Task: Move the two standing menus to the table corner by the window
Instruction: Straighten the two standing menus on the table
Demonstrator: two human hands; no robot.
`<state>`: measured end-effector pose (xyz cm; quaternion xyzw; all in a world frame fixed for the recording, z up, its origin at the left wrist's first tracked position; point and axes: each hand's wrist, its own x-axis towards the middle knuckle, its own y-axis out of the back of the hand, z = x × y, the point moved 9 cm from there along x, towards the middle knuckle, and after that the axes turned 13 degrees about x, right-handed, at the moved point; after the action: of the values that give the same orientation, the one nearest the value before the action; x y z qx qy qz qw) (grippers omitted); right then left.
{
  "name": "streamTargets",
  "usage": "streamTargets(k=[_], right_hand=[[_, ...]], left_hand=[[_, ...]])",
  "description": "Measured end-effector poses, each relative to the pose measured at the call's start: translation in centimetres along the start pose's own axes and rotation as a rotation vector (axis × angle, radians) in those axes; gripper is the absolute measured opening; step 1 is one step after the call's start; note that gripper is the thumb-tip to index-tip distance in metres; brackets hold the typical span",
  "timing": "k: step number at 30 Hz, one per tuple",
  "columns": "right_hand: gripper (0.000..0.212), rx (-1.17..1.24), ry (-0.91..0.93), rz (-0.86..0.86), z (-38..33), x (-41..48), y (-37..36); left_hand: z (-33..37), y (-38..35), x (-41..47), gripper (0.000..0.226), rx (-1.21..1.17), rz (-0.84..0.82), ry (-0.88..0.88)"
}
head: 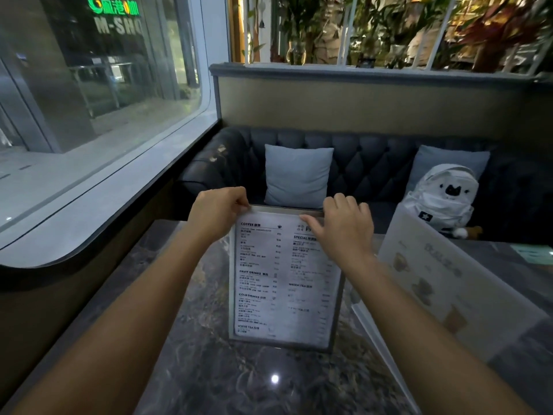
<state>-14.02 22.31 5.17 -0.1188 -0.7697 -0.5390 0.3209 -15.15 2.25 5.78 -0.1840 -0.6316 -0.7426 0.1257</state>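
A white text menu (278, 283) in a clear upright stand rests on the dark marble table (209, 378), facing me. My left hand (218, 211) pinches its top left corner. My right hand (344, 226) grips the top edge near the right corner, thumb on the front face. A second menu (449, 283), pale with pictures of drinks, stands to the right, angled and blurred. The window (98, 94) runs along the left side of the table, with the far left corner beyond my left hand.
A dark tufted sofa (374, 163) sits behind the table with two light blue cushions (297, 175) and a white plush toy (446, 199). A curved dark window ledge (74, 262) borders the table's left. A green card (535, 253) lies at the table's far right.
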Motion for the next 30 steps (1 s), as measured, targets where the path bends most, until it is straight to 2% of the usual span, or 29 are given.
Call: streamTargets(k=[5, 10, 20, 24, 27, 30], right_hand=[[0.048, 0.020, -0.003, 0.009, 0.6, -0.9, 2.5], [0.040, -0.022, -0.041, 0.075, 2.8, -2.4, 7.7], [0.033, -0.130, -0.298, 0.011, 10.7, -8.6, 13.3], [0.015, -0.078, -0.362, 0.010, 12.7, -11.1, 14.4], [0.027, -0.023, -0.446, 0.000, 14.5, -12.1, 15.1], [0.028, -0.027, -0.457, 0.026, 15.4, -12.2, 15.7]], left_hand=[[3.2, 0.7, 0.1, 0.029, 0.008, 0.062, -0.123], [10.8, 1.3, 0.4, 0.038, -0.093, 0.084, -0.311], [25.8, -1.3, 0.0, 0.040, -0.202, -0.017, -0.654], [29.1, -4.3, -0.6, 0.038, -0.124, -0.124, -0.748], [29.8, -4.4, -0.7, 0.032, -0.201, -0.077, -0.741], [29.8, -4.1, -0.4, 0.030, -0.196, -0.028, -0.717]])
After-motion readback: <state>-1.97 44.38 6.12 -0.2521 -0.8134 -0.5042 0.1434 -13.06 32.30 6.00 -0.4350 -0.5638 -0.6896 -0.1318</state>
